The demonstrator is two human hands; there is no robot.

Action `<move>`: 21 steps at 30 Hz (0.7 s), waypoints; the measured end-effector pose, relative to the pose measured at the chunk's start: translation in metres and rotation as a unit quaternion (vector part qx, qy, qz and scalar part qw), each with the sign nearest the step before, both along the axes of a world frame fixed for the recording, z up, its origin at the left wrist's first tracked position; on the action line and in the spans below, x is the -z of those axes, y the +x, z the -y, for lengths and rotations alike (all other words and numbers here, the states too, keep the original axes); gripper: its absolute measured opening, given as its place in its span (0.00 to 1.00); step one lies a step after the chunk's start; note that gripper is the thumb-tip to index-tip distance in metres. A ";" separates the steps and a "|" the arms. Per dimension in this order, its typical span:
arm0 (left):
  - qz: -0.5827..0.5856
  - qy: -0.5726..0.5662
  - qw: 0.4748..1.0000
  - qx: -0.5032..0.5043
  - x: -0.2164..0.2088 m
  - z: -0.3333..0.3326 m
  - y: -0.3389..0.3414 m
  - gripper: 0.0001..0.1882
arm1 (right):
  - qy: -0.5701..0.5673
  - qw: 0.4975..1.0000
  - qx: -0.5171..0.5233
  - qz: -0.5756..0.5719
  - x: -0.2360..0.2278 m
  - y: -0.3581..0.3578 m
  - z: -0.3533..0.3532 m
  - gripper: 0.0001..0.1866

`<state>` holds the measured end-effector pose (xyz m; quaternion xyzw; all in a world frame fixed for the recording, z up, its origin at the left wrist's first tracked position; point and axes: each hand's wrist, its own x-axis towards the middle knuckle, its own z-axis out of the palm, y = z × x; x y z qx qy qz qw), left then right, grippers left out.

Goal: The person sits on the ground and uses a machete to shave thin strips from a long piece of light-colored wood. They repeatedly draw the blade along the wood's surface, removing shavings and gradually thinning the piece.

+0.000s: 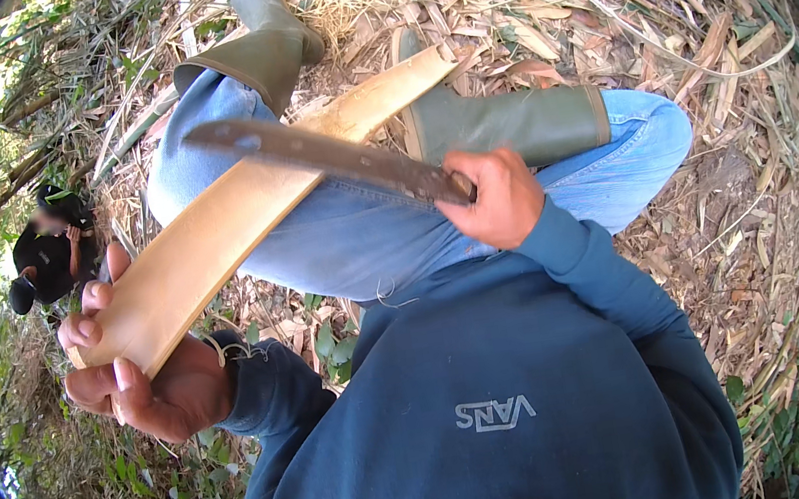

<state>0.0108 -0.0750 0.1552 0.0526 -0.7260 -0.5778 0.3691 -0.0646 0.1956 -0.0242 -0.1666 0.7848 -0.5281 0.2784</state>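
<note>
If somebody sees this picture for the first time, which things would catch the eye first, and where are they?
First, the long dark machete blade crossing the centre, its handle gripped by the right hand. Under the blade runs a broad pale strip of split bamboo, which the left hand holds at its lower left end. Behind them are two green rubber boots and blue jeans on ground covered with dry leaves.

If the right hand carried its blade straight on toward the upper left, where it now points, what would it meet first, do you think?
Probably the pale bamboo strip held by the left hand: the blade in the right hand already crosses over it, though depth between them is unclear.
</note>
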 end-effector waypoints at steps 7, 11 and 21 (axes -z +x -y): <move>0.012 -0.014 1.000 0.003 0.003 0.012 -0.008 0.05 | 0.042 0.999 0.010 -0.030 0.020 -0.001 0.000 0.11; -0.012 -0.005 1.000 0.016 0.006 0.015 -0.011 0.04 | 0.068 0.997 0.010 -0.032 0.027 -0.005 -0.004 0.11; -0.008 -0.002 0.998 0.062 0.005 0.040 -0.034 0.05 | 0.097 0.995 -0.001 -0.008 0.018 -0.005 -0.021 0.13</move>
